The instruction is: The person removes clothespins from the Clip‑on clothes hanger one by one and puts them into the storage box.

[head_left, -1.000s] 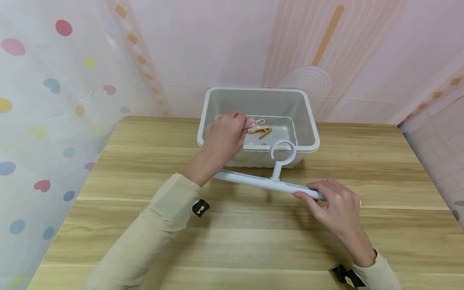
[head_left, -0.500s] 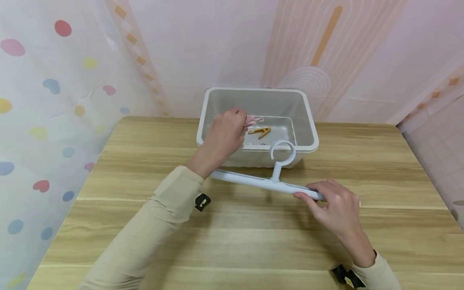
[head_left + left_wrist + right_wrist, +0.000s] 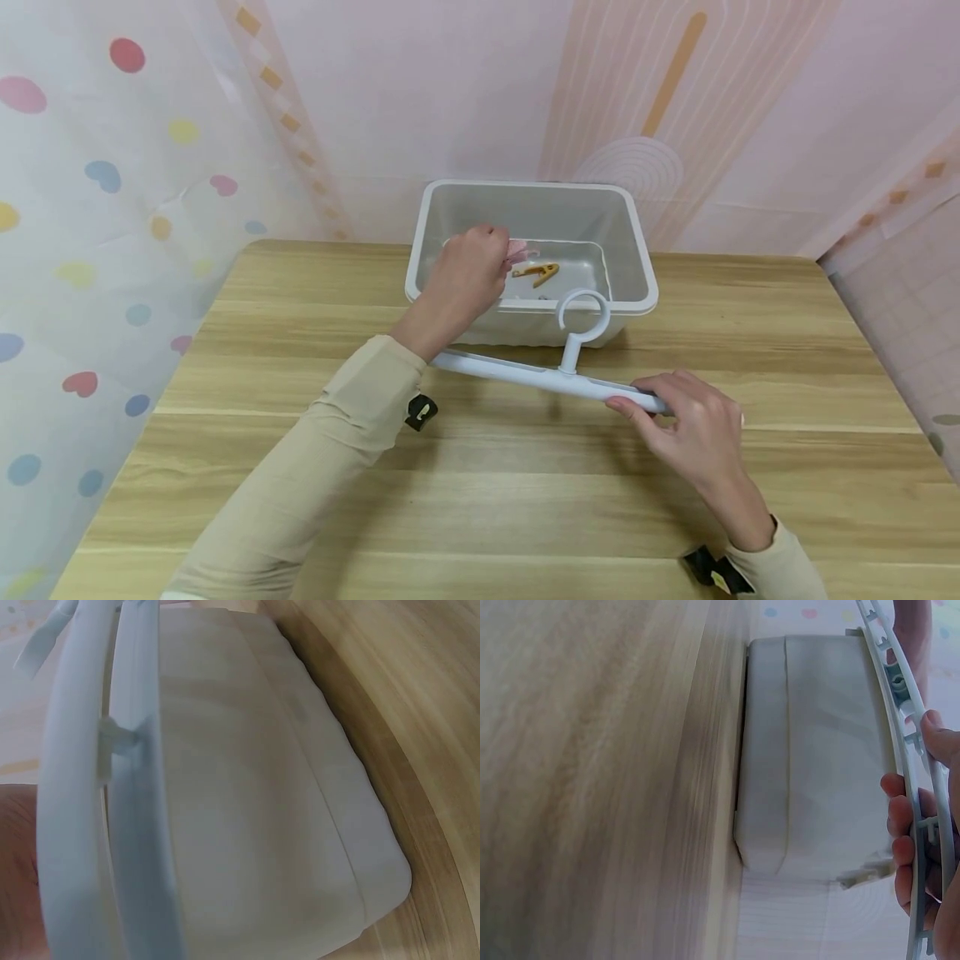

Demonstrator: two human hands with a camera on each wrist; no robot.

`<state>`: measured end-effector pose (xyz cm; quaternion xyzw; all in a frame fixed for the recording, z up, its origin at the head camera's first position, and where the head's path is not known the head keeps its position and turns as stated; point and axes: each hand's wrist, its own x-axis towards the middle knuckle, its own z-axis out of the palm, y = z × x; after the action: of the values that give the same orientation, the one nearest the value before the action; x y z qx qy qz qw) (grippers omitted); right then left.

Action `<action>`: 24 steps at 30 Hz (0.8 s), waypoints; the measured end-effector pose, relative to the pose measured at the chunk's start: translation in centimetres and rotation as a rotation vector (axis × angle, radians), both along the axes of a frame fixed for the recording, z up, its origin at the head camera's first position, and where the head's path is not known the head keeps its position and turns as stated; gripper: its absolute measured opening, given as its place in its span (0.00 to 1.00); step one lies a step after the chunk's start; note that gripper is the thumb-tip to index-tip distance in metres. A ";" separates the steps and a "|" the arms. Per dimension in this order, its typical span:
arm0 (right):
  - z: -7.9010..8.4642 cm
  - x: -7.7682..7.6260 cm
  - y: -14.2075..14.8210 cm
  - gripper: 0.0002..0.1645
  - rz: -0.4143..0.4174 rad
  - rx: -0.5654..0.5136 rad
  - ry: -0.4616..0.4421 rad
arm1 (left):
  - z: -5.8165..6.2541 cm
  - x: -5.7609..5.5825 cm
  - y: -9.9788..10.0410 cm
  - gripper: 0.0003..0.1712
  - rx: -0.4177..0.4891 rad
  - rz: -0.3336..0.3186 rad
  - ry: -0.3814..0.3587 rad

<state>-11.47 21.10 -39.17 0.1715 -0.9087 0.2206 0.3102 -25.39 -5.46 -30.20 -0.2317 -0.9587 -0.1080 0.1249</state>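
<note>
In the head view my left hand (image 3: 467,271) reaches over the near side of a grey plastic bin (image 3: 643,250) and pinches a pink clothespin (image 3: 517,251) between fingertips and thumb. Part of that clothespin is hidden by the fingers. Below it, on the bin's floor, lies a mustard-yellow clothespin (image 3: 542,273). My right hand (image 3: 693,421) grips the right end of a pale blue-white plastic hanger (image 3: 517,374) with its round hook upward. The hanger's left end passes behind my left wrist. In the right wrist view, fingers (image 3: 901,851) wrap around the hanger (image 3: 913,761).
The bin stands at the back of a wood-grain table (image 3: 525,500), close to a patterned pink curtain (image 3: 450,92). The hanger slants in front of the bin, its hook overlapping the near rim in the head view. A polka-dot cloth (image 3: 82,275) hangs at left.
My left forearm has shifted slightly up and right, and the pink clothespin has turned a little in the fingers. The right hand and the hanger stay almost still.
</note>
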 end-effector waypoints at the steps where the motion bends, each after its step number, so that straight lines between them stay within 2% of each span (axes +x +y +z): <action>1: 0.0 0.0 0.0 0.24 -0.001 0.000 -0.001 | 0.0 0.0 0.0 0.08 -0.001 0.001 -0.001; 15: -0.2 -0.1 0.2 0.24 0.008 -0.001 0.018 | 0.0 0.4 -0.4 0.08 0.022 0.009 0.011; 18: -0.2 0.0 0.3 0.23 0.009 -0.001 0.017 | 0.0 0.9 -0.5 0.08 0.041 -0.008 0.040; 24: -0.2 0.0 0.3 0.22 0.014 -0.009 0.017 | 0.2 2.3 -0.9 0.08 0.077 -0.060 0.146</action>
<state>-11.42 21.42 -39.39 0.1782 -0.9038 0.2254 0.3172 -23.10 -6.40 -30.05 -0.2624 -0.9348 -0.1315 0.2002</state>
